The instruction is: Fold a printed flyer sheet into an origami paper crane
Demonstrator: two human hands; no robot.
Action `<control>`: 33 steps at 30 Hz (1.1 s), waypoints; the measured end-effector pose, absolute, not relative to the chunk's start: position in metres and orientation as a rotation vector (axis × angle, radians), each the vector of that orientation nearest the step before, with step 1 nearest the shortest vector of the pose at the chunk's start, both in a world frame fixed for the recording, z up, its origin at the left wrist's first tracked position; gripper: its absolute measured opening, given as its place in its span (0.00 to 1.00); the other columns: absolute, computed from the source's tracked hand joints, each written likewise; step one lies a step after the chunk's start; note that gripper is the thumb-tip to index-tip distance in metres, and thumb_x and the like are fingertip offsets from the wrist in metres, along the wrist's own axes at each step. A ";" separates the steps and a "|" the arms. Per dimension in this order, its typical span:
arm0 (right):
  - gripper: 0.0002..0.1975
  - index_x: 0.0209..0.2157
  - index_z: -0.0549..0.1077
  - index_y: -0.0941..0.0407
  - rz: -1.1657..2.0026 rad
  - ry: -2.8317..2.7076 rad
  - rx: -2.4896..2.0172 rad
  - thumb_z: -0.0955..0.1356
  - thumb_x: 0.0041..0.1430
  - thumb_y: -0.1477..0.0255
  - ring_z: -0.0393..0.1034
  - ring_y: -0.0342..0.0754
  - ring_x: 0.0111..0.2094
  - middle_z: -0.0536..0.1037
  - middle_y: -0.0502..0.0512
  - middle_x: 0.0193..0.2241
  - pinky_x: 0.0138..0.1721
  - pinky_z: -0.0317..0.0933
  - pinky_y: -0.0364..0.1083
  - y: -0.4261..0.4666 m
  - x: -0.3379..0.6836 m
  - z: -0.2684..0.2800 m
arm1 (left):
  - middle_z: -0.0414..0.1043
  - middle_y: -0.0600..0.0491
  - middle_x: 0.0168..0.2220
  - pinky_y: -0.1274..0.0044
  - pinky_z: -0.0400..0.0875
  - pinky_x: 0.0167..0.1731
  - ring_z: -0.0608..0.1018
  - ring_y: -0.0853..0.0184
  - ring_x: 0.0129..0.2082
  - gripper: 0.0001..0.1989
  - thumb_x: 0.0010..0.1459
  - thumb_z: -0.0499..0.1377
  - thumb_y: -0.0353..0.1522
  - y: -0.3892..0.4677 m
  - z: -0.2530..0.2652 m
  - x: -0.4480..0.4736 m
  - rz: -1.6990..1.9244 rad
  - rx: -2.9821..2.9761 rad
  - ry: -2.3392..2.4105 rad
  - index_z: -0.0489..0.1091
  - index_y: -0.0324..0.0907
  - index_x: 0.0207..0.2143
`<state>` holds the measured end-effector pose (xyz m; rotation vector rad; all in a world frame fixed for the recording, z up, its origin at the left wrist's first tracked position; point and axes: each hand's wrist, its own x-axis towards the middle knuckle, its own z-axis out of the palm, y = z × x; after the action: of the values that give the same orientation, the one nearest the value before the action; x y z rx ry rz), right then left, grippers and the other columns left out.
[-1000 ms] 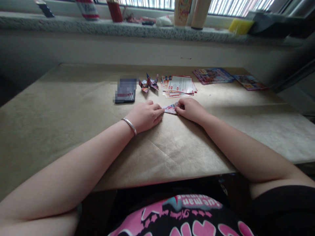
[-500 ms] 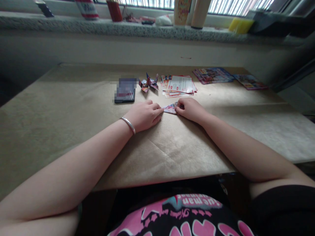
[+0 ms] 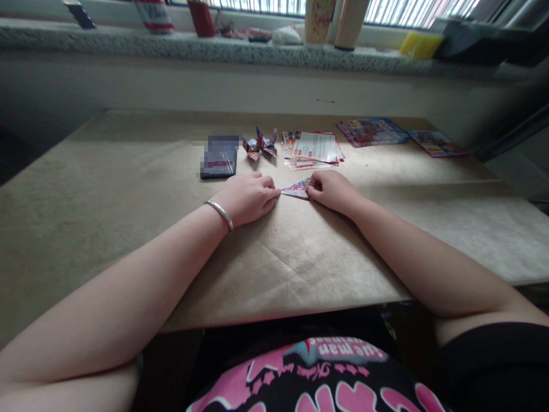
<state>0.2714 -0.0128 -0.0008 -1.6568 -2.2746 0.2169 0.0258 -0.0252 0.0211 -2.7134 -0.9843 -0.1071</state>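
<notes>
A narrow, pointed piece of folded paper [image 3: 295, 189], printed in pink, blue and white, lies on the table between my hands. My right hand [image 3: 331, 190] pinches its wide end, thumb and fingers closed on it. At the thin tip is my left hand [image 3: 249, 197], its fingers pressed together and touching the point; the thumb is hidden. A silver bangle circles my left wrist. Just beyond the hands stand folded paper cranes [image 3: 260, 144] made from patterned paper.
A dark phone-like device [image 3: 221, 157], partly blurred, lies left of the cranes. To their right is a stack of printed cards [image 3: 315, 149]. Colourful booklets [image 3: 373, 131] lie farther right. Cups and bottles line the stone windowsill [image 3: 240, 52] behind the table [image 3: 107, 200].
My left hand has slid slightly left along the folded paper, uncovering more of its tip. My right hand keeps its pinch in nearly the same place.
</notes>
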 end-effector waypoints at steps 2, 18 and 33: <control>0.07 0.28 0.71 0.54 0.223 -2.276 -1.662 0.67 0.59 0.68 0.67 0.49 0.33 0.78 0.57 0.32 0.32 0.54 0.47 -0.013 0.271 0.000 | 0.78 0.47 0.43 0.71 0.71 0.34 0.77 0.60 0.39 0.21 0.68 0.47 0.37 -0.025 0.021 0.025 -0.125 -2.719 -1.009 0.80 0.44 0.45; 0.07 0.29 0.72 0.55 0.212 -2.267 -1.656 0.67 0.59 0.67 0.68 0.50 0.34 0.79 0.57 0.33 0.34 0.56 0.47 -0.014 0.272 -0.001 | 0.79 0.46 0.39 0.69 0.74 0.41 0.78 0.61 0.39 0.20 0.63 0.48 0.33 -0.017 0.018 0.016 -0.264 -2.758 -1.153 0.80 0.39 0.35; 0.08 0.30 0.72 0.55 0.251 -2.104 -1.685 0.66 0.60 0.67 0.69 0.49 0.33 0.79 0.56 0.31 0.32 0.55 0.46 -0.020 0.259 0.000 | 0.74 0.41 0.51 0.65 0.71 0.53 0.74 0.57 0.50 0.20 0.65 0.53 0.36 -0.025 0.008 0.035 -0.329 -2.873 -0.917 0.72 0.36 0.54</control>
<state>0.2592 -0.0197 0.0004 -1.6855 -2.1040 0.2506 0.0348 -0.0254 0.0076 -2.8728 -0.9169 -0.3288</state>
